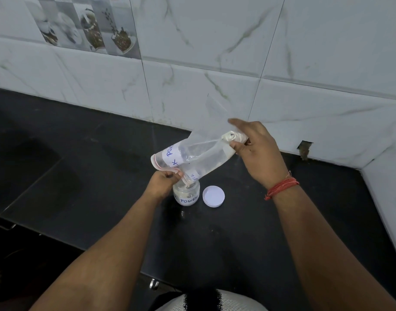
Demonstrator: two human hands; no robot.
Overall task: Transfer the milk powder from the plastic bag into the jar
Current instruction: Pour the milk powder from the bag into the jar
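**First:** Two surfaces are being shown as the largest things: a white marbled tile wall [215, 52] at the back, and a black countertop [80, 164] being used as the work surface below it.

**Second:** And next in size?

**First:** A clear plastic bag [201, 153] is being held tilted above the counter, its bottom end raised to the right and its mouth lowered to the left. A white label with blue handwriting is being carried near the mouth. The upper end is being gripped by the right hand [257, 151], its thumb and fingers closed around a bunched white part of the bag; a red thread band [281, 187] is being worn on that wrist.

**Second:** How is the left hand [164, 181] being used?

**First:** It is being kept clenched on the red-edged mouth of the bag, pinching it just over the opening of the jar.

**Second:** Where is the milk powder [187, 195] being seen?

**First:** A pale lump of it is being seen inside the jar [187, 194], and a whitish film is clinging inside the bag. Whether any is falling cannot be told.

**Second:** And the jar itself?

**First:** It is being left upright on the counter, open, small and clear, with a handwritten label. Its white lid [213, 196] is lying just beside it on the right, inner side up, apart from the glass.
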